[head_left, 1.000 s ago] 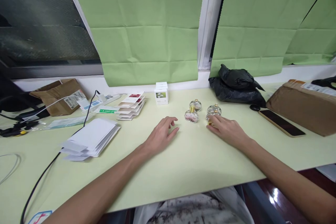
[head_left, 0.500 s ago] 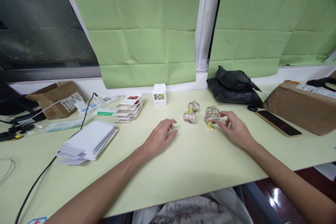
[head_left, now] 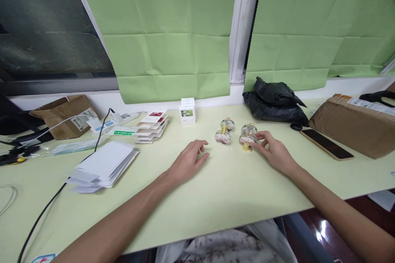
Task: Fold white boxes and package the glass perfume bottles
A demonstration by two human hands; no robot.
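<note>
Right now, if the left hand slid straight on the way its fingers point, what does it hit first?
Likely the nearer left glass bottle: the left hand rests flat on the table, fingers aimed up and right toward it, bare tabletop between. Depth is unclear, so it might pass just short.

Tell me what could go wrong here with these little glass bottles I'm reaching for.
The right hand only has fingertips on the nearest glass bottle, so it might tip or roll. Three more bottles lie close beside it; a nudge could knock them together. The phone lies by that forearm, so a sweep could shove it. The left hand rests flat, steadying nothing.
</note>
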